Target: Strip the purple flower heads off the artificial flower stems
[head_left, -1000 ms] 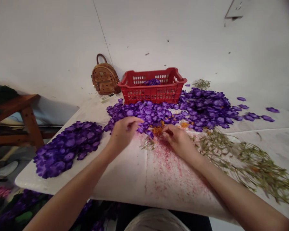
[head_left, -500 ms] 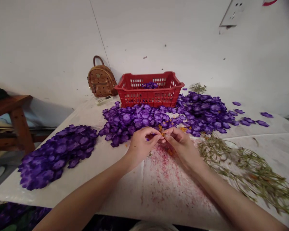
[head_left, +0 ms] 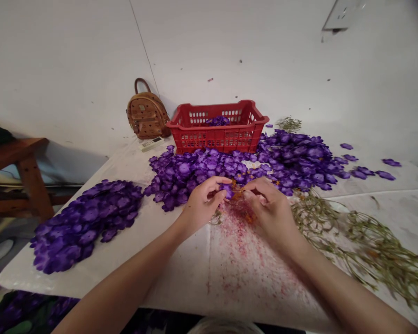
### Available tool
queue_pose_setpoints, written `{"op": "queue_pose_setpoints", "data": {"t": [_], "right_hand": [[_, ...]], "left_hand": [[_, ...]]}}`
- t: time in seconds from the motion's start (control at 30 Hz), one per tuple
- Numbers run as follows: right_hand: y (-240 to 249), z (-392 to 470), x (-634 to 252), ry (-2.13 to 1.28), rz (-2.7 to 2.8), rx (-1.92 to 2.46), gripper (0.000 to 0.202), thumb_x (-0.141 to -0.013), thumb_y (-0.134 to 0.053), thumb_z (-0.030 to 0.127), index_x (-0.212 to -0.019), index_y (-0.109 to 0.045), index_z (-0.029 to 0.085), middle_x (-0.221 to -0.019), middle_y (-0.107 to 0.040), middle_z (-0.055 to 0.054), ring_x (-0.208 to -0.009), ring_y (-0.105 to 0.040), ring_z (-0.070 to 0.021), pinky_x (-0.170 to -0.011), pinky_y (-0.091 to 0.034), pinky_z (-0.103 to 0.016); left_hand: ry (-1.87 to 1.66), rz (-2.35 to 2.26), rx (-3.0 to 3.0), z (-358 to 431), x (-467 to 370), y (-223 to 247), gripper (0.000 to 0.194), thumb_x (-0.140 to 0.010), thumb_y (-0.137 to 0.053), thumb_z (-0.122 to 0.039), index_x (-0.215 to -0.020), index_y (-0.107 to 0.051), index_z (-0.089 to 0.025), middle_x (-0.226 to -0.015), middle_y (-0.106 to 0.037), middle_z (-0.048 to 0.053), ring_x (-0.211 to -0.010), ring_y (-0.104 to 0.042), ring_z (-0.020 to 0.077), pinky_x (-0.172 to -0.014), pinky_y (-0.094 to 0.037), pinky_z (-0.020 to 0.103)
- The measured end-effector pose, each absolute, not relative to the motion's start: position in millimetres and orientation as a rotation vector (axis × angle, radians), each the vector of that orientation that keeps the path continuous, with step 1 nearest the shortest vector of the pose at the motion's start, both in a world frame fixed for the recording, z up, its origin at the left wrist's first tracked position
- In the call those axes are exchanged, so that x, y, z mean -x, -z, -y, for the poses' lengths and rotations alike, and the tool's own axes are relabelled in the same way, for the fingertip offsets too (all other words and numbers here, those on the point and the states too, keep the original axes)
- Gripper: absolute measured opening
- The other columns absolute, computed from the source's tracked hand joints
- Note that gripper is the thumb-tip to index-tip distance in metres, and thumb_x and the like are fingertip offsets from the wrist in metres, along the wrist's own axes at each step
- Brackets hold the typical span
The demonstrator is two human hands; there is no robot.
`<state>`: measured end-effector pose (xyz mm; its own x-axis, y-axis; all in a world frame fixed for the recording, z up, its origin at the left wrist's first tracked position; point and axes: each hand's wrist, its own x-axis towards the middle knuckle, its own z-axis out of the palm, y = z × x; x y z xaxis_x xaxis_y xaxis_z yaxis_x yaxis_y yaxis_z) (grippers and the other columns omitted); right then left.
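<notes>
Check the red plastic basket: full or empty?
Neither: the red plastic basket holds some purple flower-shaped pieces below its rim; bare back wall shows. Its floor is hidden.

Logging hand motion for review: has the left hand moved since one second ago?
Yes: judged against the red basket, the left hand has shifted rightward, closer to the right hand.
</notes>
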<state>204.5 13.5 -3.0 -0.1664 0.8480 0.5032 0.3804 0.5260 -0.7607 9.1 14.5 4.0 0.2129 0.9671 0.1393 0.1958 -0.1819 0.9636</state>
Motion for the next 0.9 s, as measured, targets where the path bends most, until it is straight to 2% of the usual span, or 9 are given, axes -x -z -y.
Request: {"op": "queue_pose_setpoints", "data": {"t": [0.1,0.17,0.27,0.43,0.67,0.9], "right_hand": [[7,-17,-206,-0.910,1.544,1.036,0.016,-0.093,-0.063,0.036,-0.082,-0.064,0.024,-0.079,-0.060,-0.002,-0.072,-0.053,-0.0194,-0.068,-0.041,-0.034],[9,-16,-205,-1.114,1.452,1.006,0.018,-0.091,-0.065,0.039,-0.081,-0.064,0.024,-0.079,-0.060,-0.001,-0.071,-0.052,-0.0179,-0.067,-0.041,-0.032],[8,-12,-200,-1.239,1.426,0.982,0.021,-0.088,-0.068,0.039,-0.076,-0.063,0.023,-0.076,-0.058,0.000,-0.072,-0.051,-0.0175,-0.067,-0.040,-0.031],[11,-10,-194,-1.236,1.512,0.962,0.021,-0.089,-0.067,0.036,-0.074,-0.060,0.023,-0.075,-0.057,0.001,-0.072,-0.051,-0.0170,-0.068,-0.039,-0.030],[16,-15,-195,-1.018,1.605,1.024,0.022,-0.090,-0.061,0.032,-0.072,-0.055,0.022,-0.069,-0.052,0.002,-0.066,-0.046,-0.0160,-0.063,-0.035,-0.031],[12,-14,-195,-0.970,1.672,1.040,0.023,-0.091,-0.057,0.033,-0.072,-0.052,0.023,-0.067,-0.048,0.002,-0.064,-0.044,-0.0158,-0.062,-0.033,-0.031]], "left_hand": [[-1.077,-1.159,-1.663,-15,-8,-1,0.038,-0.092,-0.060,-0.022,-0.130,-0.061,-0.021,-0.078,-0.066,0.000,-0.072,-0.064,0.0149,-0.070,-0.049,0.026],[-1.071,-1.185,-1.661,-16,-9,3,0.030,-0.091,-0.061,-0.023,-0.121,-0.063,-0.020,-0.083,-0.070,0.001,-0.077,-0.067,0.0160,-0.073,-0.050,0.026],[-1.071,-1.219,-1.629,-16,-10,8,0.011,-0.089,-0.063,-0.025,-0.099,-0.066,-0.020,-0.086,-0.073,0.003,-0.080,-0.069,0.0163,-0.072,-0.050,0.025],[-1.147,-1.268,-1.567,-14,-15,9,0.013,-0.085,-0.068,-0.031,-0.081,-0.069,-0.018,-0.079,-0.072,0.002,-0.071,-0.064,0.0147,-0.065,-0.048,0.024],[-1.154,-1.225,-1.362,-11,-19,5,0.018,-0.081,-0.075,-0.034,-0.080,-0.071,-0.016,-0.073,-0.070,0.001,-0.062,-0.058,0.0112,-0.059,-0.044,0.023],[-1.096,-1.217,-1.276,-10,-19,5,0.022,-0.080,-0.074,-0.038,-0.081,-0.069,-0.017,-0.065,-0.064,-0.001,-0.057,-0.055,0.0110,-0.054,-0.040,0.023]]}}
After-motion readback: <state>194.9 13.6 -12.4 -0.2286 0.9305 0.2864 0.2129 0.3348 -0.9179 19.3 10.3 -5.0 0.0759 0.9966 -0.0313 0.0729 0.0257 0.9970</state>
